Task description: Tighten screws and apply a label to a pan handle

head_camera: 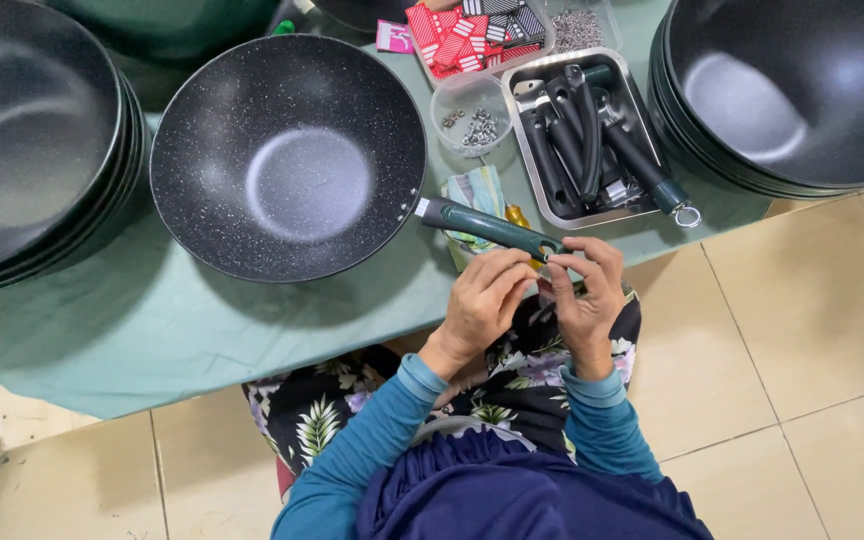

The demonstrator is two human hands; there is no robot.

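Note:
A black speckled wok (pixel 287 160) rests on a green cloth-covered table (pixel 152 330). Its dark green handle (pixel 487 227) sticks out to the right toward me. My left hand (pixel 482 300) and my right hand (pixel 587 295) meet at the handle's free end, fingers curled and pinching something small there that I cannot make out. Under the handle lies a folded patterned cloth (pixel 477 190) and a bit of yellow.
Stacks of black woks sit at the far left (pixel 32 140) and far right (pixel 792 90). A steel tray (pixel 592 130) holds several loose handles. A clear round tub (pixel 472 115) holds small screws; red-and-black packets (pixel 472 30) lie behind. The floor is beige tile (pixel 812 350).

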